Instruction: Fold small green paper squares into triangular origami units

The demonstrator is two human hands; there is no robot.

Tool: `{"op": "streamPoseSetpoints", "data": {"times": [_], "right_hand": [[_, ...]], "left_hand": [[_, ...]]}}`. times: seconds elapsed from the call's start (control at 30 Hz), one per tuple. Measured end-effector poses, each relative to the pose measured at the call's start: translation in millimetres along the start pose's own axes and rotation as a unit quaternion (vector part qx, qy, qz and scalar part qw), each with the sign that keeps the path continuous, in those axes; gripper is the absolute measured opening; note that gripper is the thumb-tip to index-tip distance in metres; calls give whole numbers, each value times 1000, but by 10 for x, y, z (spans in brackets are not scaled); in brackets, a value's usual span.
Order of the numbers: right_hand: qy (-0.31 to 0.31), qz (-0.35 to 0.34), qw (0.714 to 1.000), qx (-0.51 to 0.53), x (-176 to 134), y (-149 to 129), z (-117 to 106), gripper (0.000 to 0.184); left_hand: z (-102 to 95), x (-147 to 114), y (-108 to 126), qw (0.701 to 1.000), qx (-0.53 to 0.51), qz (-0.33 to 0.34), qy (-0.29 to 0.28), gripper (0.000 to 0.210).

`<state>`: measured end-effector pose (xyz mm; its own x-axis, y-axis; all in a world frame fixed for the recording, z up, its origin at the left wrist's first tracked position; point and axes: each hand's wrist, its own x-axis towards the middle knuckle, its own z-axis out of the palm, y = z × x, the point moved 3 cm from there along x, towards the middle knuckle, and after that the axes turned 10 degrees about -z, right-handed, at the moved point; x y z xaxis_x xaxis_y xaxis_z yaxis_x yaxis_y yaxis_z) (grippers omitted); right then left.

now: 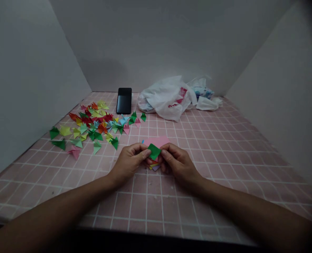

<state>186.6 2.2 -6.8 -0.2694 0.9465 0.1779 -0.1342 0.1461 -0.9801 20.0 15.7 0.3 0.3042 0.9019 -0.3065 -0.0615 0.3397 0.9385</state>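
Note:
Between my two hands is a small green paper (154, 151), shaped like a square turned on its corner. My left hand (134, 156) pinches its left corner between thumb and fingers. The right corner is pinched by my right hand (175, 160). Beneath the green piece lies a stack of coloured paper sheets (157, 141), pink on top at the back, with yellow and lilac corners (154, 168) showing at the front. My hands hide much of the stack.
Several small folded paper pieces (92, 123) in many colours lie scattered at the left. A black phone (124, 102) stands at the back, near a white plastic bag (169, 98) and crumpled white wrapping (208, 103). Pale walls (156, 42) enclose the checked pink tablecloth (224, 158).

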Motion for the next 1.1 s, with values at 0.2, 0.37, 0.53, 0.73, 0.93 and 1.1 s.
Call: {"op": "streamPoseSetpoints", "data": {"times": [0.2, 0.37, 0.53, 0.73, 0.93, 1.1], "right_hand": [[14, 0, 999, 29, -8, -4, 13, 20], [10, 7, 1000, 20, -12, 29, 9, 20], [5, -2, 1000, -16, -19, 9, 18, 18], [14, -81, 993, -90, -25, -3, -9, 13], [17, -117, 984, -134, -18, 19, -37, 10], [25, -118, 985, -120, -13, 15, -28, 11]], "left_hand": [[1, -5, 7, 1000, -20, 8, 19, 33], [22, -22, 8, 1000, -2, 1, 1, 31], [36, -37, 18, 999, 40, 12, -7, 23], [38, -36, 10, 1000, 17, 9, -2, 25], [55, -46, -11, 1000, -23, -7, -11, 26], [66, -55, -32, 999, -46, -10, -7, 29]]}}
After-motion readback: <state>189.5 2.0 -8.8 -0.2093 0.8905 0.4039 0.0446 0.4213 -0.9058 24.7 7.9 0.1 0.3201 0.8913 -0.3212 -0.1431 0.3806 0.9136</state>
